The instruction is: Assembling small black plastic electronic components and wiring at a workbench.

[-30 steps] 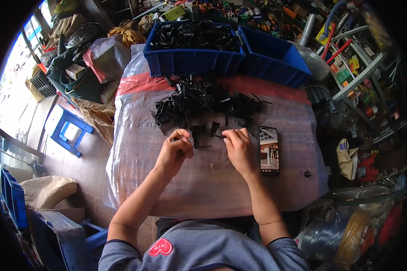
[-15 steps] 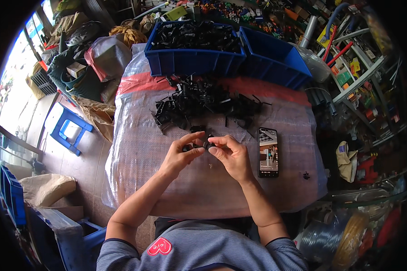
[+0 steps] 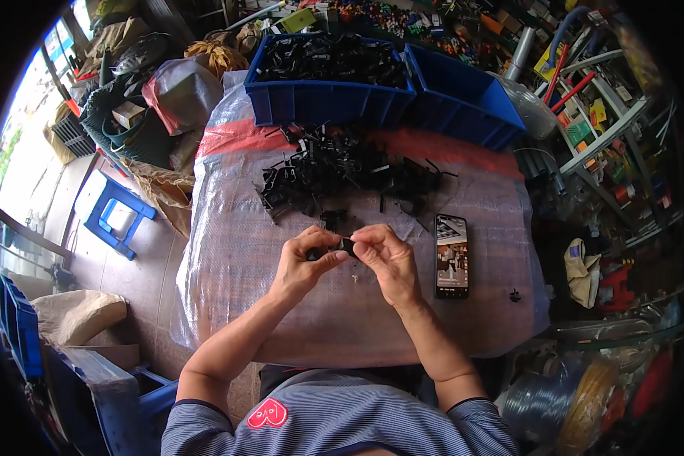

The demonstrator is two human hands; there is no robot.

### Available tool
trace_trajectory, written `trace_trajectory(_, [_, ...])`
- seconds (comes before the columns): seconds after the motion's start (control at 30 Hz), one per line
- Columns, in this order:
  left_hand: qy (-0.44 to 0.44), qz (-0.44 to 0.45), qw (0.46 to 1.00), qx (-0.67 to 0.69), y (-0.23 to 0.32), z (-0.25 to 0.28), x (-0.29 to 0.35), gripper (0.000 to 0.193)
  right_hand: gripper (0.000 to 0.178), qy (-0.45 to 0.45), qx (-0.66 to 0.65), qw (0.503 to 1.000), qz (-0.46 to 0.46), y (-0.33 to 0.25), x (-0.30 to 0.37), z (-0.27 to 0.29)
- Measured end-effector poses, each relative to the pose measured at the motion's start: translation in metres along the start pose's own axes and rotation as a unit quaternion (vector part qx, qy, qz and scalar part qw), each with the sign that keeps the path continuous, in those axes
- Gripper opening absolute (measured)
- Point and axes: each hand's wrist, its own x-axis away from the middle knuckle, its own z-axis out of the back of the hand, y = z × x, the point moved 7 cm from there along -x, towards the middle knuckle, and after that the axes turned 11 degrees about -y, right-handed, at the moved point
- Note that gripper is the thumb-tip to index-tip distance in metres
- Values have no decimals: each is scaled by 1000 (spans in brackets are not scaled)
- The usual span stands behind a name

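Midway between the table's (image 3: 342, 319) side edges, left hand (image 3: 302, 264) and right hand (image 3: 387, 262) pinch a black part (image 3: 347, 245) between them, long axis unclear.

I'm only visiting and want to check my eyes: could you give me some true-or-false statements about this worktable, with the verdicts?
1. The left hand and right hand come together at a small black piece. True.
2. Both hands wear gloves. False: they are bare.
3. A heap of black parts lies between the hands and the left blue bin. True.
4. That bin holds nothing. False: more black parts fill it.
5. Nothing lies to the right of the right hand. False: a phone with a lit screen lies there.
6. A blue stool is on the floor to the left of the sheet-covered table. True.
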Motion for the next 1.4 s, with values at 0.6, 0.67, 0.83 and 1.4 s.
trace_trajectory(0.6, [16, -138, 980, -140, 32, -4, 6, 17, 8, -78, -324, 935, -119, 35, 2, -11])
trace_trajectory(0.67, [47, -13, 999, -2, 13, 10, 2, 15, 25, -82, 15, 993, -87, 4, 0, -11])
trace_trajectory(0.83, [31, 169, 958, 229, -28, 6, 4, 19, 52, -91, 419, 895, 126, -36, 2, -32])
trace_trajectory(1.4, [75, 95, 993, 14, -18, -12, 12, 20, 31, -21, 564, 810, 157, -15, 7, -39])
